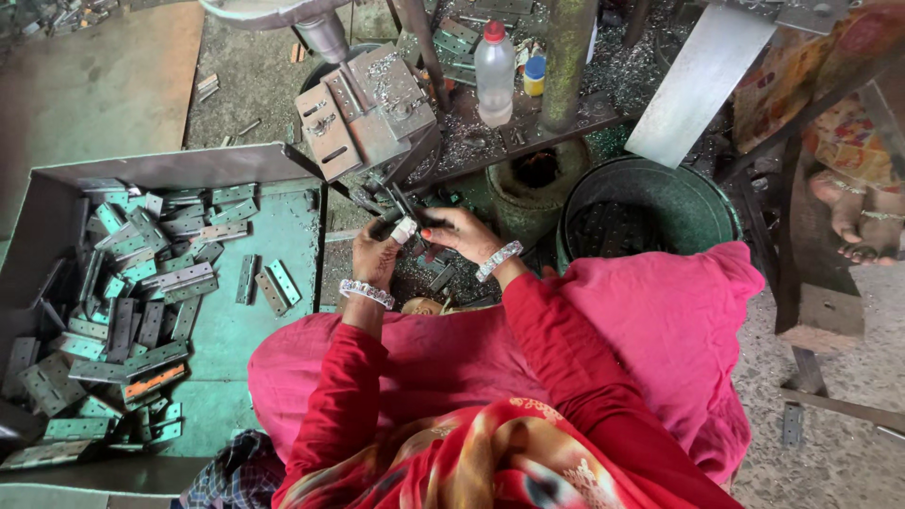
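Observation:
My left hand (373, 253) and my right hand (456, 232) meet in front of me below a small metal press (370, 111). Together they grip a dark metal hinge piece (407, 209) that sits between the fingers. A white wrap covers one left fingertip. Both wrists carry beaded bracelets and red sleeves. Pink cloth (650, 320) covers my lap below the hands.
A grey metal tray (283, 311) on the left holds several greenish hinge plates (132, 302). A dark green bucket (650, 203) stands to the right. A plastic bottle (495, 71) stands on the machine bench. Another person's bare feet (863, 221) show at far right.

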